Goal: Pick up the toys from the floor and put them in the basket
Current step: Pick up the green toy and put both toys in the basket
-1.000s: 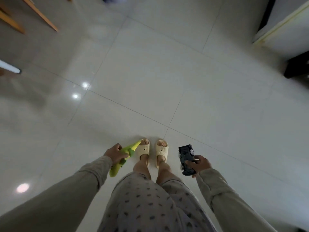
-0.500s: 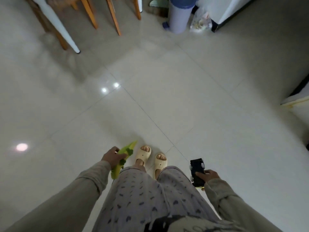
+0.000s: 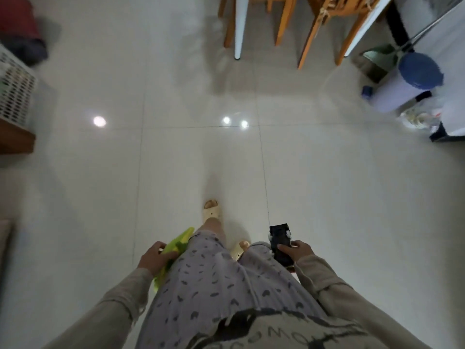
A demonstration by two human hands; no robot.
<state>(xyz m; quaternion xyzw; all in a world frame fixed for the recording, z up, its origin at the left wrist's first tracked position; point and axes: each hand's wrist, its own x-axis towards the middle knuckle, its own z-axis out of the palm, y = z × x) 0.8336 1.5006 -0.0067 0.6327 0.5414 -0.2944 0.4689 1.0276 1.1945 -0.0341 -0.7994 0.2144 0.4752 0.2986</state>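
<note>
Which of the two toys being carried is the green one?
The green toy is in the left hand, long and bright; the right hand carries a black toy car.

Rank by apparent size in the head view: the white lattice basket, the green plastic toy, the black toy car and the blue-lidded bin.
1. blue-lidded bin
2. white lattice basket, though the frame edge cuts it, so its rank against the bin is unsure
3. green plastic toy and black toy car: alike, both partly hidden by hands, and much nearer the camera.
</note>
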